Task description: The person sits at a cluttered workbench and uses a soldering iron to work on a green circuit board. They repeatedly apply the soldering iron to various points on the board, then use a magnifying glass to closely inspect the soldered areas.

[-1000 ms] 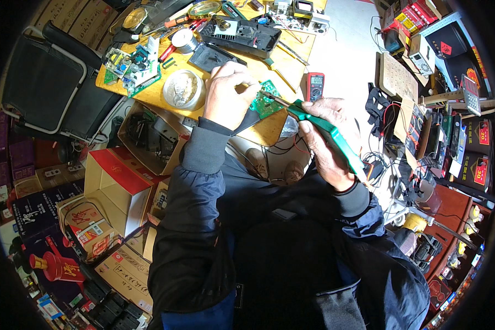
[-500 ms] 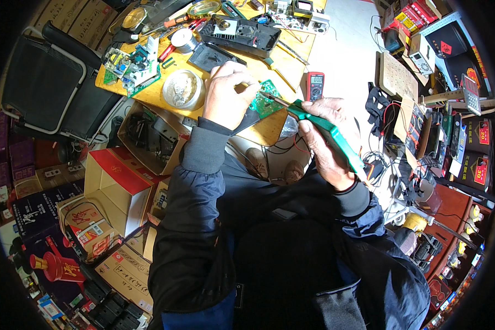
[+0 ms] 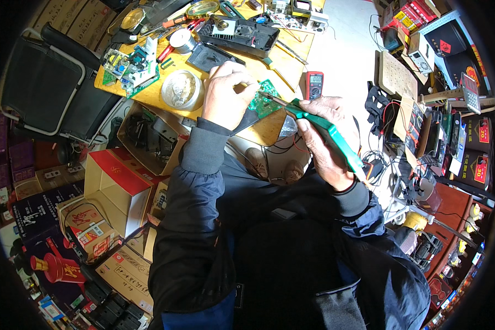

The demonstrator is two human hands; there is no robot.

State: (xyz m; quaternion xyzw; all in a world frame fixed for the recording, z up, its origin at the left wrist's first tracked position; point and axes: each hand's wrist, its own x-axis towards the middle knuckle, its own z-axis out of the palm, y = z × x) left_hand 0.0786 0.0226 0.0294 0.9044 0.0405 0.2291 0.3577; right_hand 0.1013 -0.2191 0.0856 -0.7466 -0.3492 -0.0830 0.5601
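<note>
My right hand (image 3: pixel 327 135) is wrapped round the long green handle of a soldering iron (image 3: pixel 338 137). The iron's metal tip reaches left onto a small green circuit board (image 3: pixel 268 99) at the near edge of the workbench (image 3: pixel 267 129). Left of the board, my left hand (image 3: pixel 228 93) is closed in a pinch, thumb against forefinger. Whatever is between those fingers is too small to make out. Beside that hand stands a translucent round tub (image 3: pixel 182 89) with pale, crumpled material in it.
A solder spool (image 3: pixel 182 40), a black plastic housing (image 3: pixel 239 36) and another populated circuit board (image 3: pixel 132 69) lie on the bench. A red multimeter (image 3: pixel 314 85) is right of it. Open cardboard boxes (image 3: pixel 121 187) stand below left, near a black chair (image 3: pixel 49 88).
</note>
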